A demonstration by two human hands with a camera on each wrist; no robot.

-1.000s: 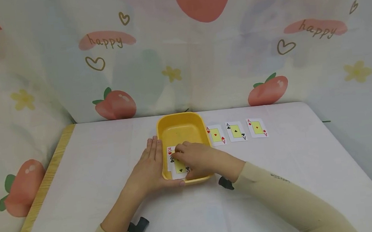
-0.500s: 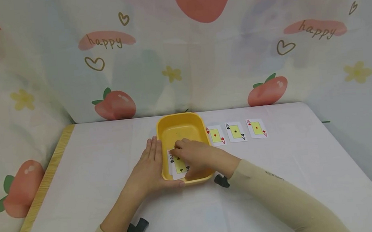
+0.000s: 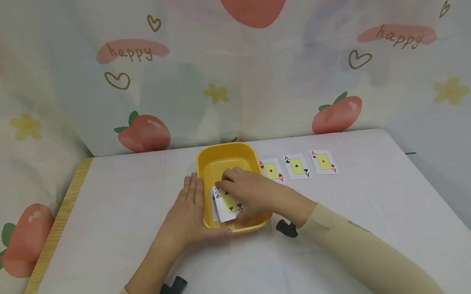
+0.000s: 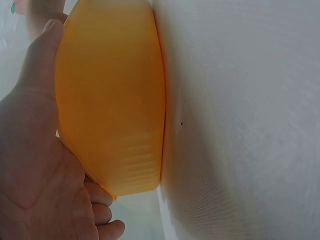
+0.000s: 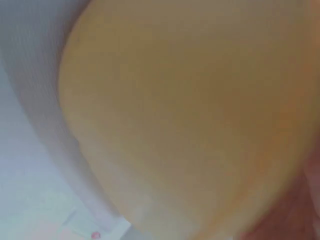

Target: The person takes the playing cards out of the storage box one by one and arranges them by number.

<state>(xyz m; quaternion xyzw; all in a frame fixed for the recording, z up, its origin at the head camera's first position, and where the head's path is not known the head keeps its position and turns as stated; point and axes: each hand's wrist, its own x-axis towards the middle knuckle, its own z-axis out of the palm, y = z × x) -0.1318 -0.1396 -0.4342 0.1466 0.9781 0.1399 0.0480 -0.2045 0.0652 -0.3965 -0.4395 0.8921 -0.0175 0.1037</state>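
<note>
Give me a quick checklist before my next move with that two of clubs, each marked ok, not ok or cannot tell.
Yellow tray steadied: ok, the left hand rests against its side, thumb at the near rim.
Two of clubs held: ok, the right hand appears to pinch it.
Only that card gripped: cannot tell; another card shows past its left edge.
Row beside the tray: ok, ace of hearts, ace of clubs and ace of diamonds lie face up.
Right wrist view of the grip: not ok, blurred and mostly filled by the tray.
</note>
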